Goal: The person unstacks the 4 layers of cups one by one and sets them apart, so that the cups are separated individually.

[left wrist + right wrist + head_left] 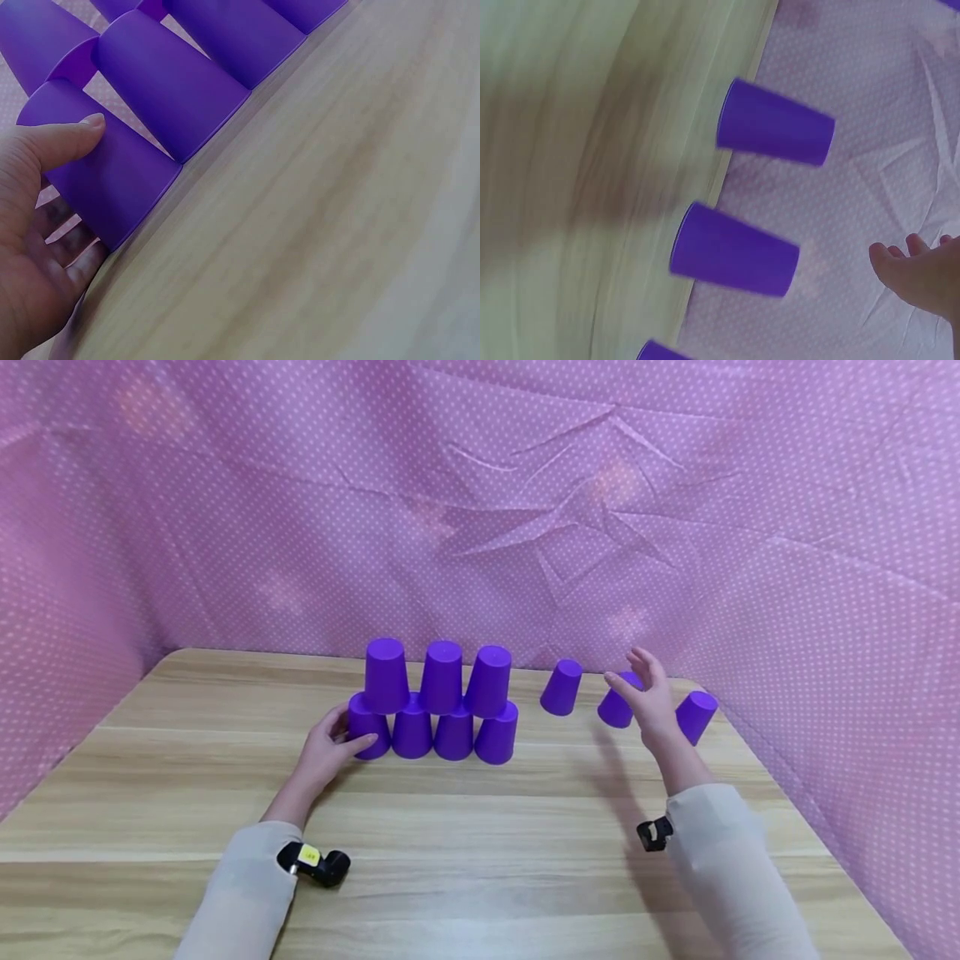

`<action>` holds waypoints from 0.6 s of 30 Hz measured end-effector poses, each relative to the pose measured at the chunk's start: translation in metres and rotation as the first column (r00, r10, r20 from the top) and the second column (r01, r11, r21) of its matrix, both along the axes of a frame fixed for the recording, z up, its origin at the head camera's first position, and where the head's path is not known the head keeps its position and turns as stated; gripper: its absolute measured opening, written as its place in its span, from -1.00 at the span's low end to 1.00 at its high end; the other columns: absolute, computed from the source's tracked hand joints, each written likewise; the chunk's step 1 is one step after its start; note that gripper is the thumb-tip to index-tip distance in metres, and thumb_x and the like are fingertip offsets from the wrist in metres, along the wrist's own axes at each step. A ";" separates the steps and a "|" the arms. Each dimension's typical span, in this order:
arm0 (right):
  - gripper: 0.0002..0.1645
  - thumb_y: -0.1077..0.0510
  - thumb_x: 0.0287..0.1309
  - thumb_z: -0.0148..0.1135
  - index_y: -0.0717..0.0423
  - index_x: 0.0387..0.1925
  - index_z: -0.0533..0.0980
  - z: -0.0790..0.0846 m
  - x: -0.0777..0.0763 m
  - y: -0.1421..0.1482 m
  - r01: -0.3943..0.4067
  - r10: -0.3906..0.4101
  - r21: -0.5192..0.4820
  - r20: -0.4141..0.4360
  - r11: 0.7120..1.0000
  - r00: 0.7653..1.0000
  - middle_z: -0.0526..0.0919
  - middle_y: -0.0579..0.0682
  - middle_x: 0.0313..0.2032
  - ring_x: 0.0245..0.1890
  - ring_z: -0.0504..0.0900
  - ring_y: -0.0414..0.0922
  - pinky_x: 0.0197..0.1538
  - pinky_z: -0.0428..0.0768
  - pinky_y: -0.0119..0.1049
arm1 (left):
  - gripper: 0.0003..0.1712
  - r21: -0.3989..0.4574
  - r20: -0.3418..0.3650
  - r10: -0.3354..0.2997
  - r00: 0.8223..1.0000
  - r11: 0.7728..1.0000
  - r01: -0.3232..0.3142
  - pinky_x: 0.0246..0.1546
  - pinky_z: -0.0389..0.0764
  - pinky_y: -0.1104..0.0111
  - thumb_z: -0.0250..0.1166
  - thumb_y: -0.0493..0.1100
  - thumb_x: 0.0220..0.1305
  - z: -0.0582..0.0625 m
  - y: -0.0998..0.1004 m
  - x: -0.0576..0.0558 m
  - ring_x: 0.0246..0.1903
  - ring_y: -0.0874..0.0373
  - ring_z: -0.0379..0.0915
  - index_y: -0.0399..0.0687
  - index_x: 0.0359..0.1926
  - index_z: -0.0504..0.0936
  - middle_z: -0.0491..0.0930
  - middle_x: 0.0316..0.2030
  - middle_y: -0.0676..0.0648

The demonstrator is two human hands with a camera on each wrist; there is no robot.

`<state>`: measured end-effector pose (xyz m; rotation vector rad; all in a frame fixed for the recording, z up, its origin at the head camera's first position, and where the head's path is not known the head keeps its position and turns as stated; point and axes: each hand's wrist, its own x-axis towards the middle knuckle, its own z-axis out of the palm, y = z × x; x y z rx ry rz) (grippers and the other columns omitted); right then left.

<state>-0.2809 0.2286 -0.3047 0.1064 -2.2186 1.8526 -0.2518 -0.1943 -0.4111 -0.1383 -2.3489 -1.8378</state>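
Upside-down purple cups stand in two tiers left of centre, with three in the upper row, among them the middle upper cup, resting across several below. My left hand holds the leftmost bottom cup. In the left wrist view its thumb lies over that cup's near side, while the other fingers pass behind it. My right hand is raised in the air at the right, fingers spread and holding nothing. It partly hides a single upside-down cup in the head view; in the right wrist view the hand appears apart from the cups.
Two more single upside-down cups, one nearer the tiers and one at the table's right edge, flank the partly hidden cup. The light wooden table ends at a pink dotted cloth behind and on both sides.
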 end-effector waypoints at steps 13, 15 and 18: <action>-0.22 0.24 -0.06 0.23 0.23 0.19 0.09 -0.007 -0.004 -0.043 -0.125 0.126 0.021 -0.060 0.992 0.990 0.21 0.16 0.15 0.17 0.12 -0.01 0.18 0.12 -0.12 | -0.23 -0.005 0.008 0.005 1.000 1.000 -0.005 0.09 0.20 0.14 0.29 -0.22 -0.01 0.001 0.001 0.000 0.06 -0.13 0.15 -0.29 0.20 0.13 0.25 0.05 -0.37; -0.24 0.28 -0.06 0.22 0.26 0.18 0.10 -0.008 -0.005 -0.049 -0.144 0.145 0.008 -0.072 0.989 0.987 0.23 0.18 0.14 0.16 0.13 0.02 0.18 0.12 -0.09 | -0.23 -0.008 0.011 0.006 1.000 1.000 -0.006 0.09 0.21 0.15 0.29 -0.22 -0.01 0.000 0.001 -0.001 0.06 -0.13 0.15 -0.29 0.20 0.14 0.25 0.05 -0.36; -0.26 0.31 -0.05 0.19 0.30 0.17 0.10 -0.011 -0.005 -0.055 -0.172 0.171 0.000 -0.077 0.985 0.982 0.22 0.21 0.14 0.16 0.12 0.08 0.18 0.11 -0.06 | -0.23 -0.008 0.013 0.007 1.000 1.000 -0.006 0.09 0.21 0.15 0.29 -0.22 -0.01 0.000 0.001 -0.001 0.06 -0.13 0.15 -0.29 0.20 0.14 0.25 0.05 -0.37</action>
